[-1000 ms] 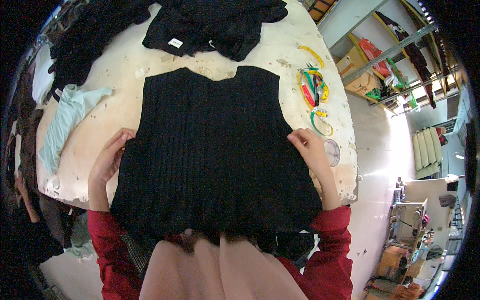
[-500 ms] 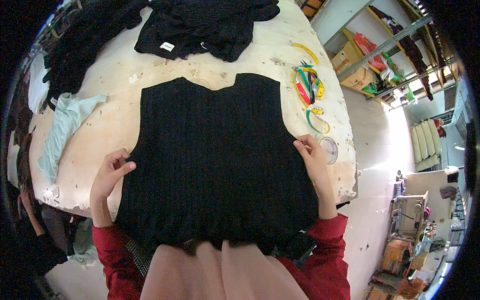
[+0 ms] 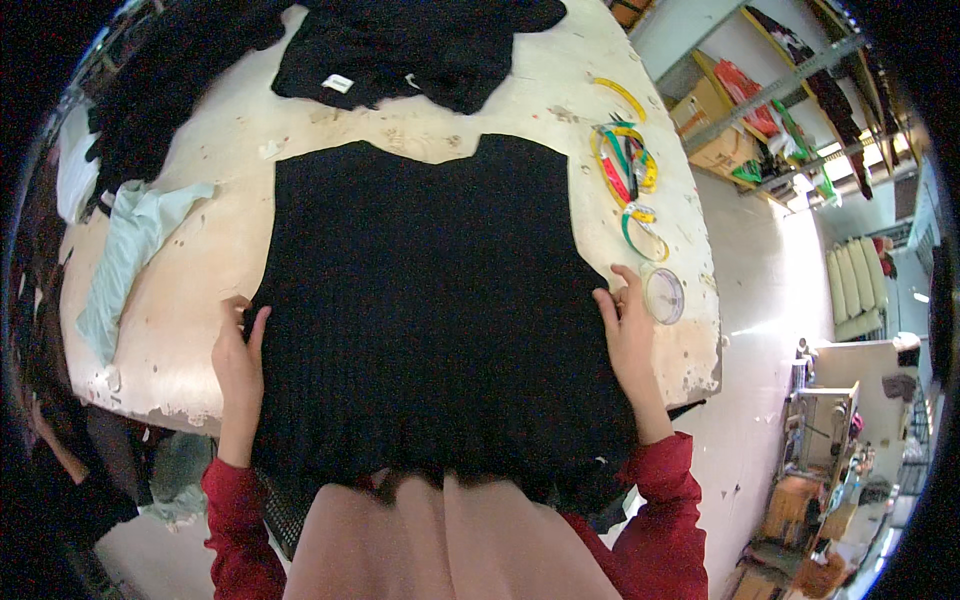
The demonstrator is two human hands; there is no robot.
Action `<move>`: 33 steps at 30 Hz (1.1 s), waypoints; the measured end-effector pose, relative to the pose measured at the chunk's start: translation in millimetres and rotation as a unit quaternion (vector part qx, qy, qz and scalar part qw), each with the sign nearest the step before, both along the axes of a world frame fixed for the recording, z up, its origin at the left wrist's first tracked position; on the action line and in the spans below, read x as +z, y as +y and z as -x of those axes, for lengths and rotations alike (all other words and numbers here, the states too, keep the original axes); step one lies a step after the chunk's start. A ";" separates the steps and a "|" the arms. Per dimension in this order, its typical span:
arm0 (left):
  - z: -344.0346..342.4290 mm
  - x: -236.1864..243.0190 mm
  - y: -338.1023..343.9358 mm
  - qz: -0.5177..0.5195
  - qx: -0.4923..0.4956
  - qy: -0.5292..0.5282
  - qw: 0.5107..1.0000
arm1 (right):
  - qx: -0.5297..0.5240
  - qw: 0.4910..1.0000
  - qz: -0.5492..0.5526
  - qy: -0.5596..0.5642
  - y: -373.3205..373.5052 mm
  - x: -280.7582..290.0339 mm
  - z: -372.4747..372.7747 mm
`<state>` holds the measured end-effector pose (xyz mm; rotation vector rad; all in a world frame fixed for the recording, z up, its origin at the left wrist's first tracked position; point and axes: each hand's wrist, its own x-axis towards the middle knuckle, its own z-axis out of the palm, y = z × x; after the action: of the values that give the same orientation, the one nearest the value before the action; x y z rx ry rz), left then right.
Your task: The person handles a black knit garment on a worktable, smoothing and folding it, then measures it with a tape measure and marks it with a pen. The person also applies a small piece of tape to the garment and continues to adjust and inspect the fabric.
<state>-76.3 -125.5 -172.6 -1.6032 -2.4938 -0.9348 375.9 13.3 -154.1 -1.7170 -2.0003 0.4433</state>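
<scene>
A black ribbed garment piece (image 3: 425,310) lies spread on the pale worktable (image 3: 170,290) before me, its notched edge away from me. My left hand (image 3: 240,345) rests at its left edge, thumb raised apart from the bent fingers. My right hand (image 3: 630,345) is at the right edge, thumb and forefinger apart, beside a clear round dish (image 3: 663,295). Coiled coloured tape measures (image 3: 625,165) lie right of the garment, with dark slender items among them.
More black garments (image 3: 400,50) lie at the back and left, near a pale mint cloth (image 3: 130,260). Shelving with boxes (image 3: 705,135) stands right, past the table edge. A co-worker's arm (image 3: 65,450) shows at far left, below the table edge.
My left hand has shifted right and its fingers have loosened from the fabric edge. My right thumb and forefinger have spread apart. The garment's left edge has moved slightly right.
</scene>
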 end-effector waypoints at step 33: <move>-277.5 24.3 183.8 0.169 -0.513 -0.098 0.836 | -0.090 0.975 -0.187 -0.076 -52.9 -16.4 22.1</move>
<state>201.2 58.3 -148.3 -3.2257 -1.8135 -0.6913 353.8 -39.6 -170.4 -1.7062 -1.8607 -0.1259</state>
